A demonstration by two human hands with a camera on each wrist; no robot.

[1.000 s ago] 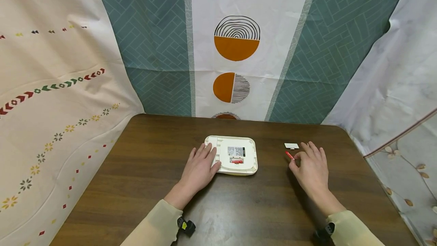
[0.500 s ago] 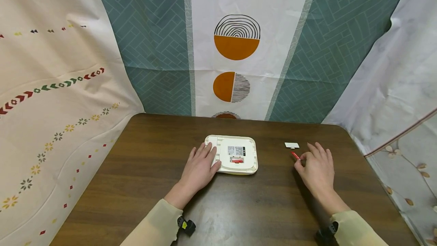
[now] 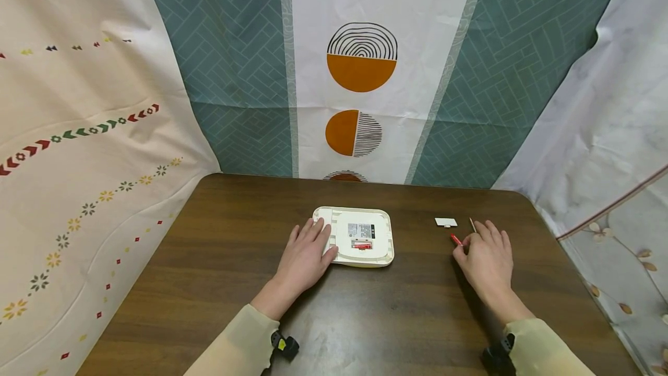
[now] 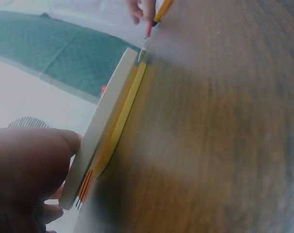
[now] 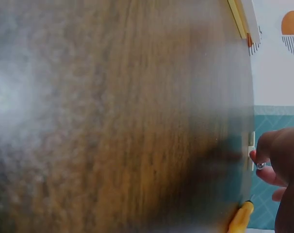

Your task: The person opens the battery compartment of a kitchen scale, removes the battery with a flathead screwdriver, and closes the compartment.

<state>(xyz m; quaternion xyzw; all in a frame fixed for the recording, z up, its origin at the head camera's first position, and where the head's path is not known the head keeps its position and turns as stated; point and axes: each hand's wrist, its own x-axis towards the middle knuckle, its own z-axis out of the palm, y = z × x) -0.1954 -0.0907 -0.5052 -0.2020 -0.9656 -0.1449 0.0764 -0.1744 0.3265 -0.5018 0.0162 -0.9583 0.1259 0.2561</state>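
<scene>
A white, rounded-square device [image 3: 383,234] lies back side up on the table, a printed label on it. One red battery [image 3: 361,245] sits in its uncovered compartment. My left hand [image 3: 305,251] rests on the device's left side, fingers stretched over the edge and thumb near the front corner. Off to the right, my right hand [image 3: 485,260] pinches a second red battery [image 3: 456,239] between thumb and forefinger; its silver end shows in the right wrist view. Just behind that battery lies a small white battery cover [image 3: 446,222].
A tool with a yellow handle [image 5: 241,218], apparently a screwdriver, lies beside my right hand; the hand mostly hides it in the head view, where a thin shaft [image 3: 472,225] shows. The brown wooden table [image 3: 365,318] ends at patterned cloth hangings behind and at both sides.
My right hand has shifted a little to the right with the battery, away from the device, slowing over the last half second. The left hand and the device have stayed in place.
</scene>
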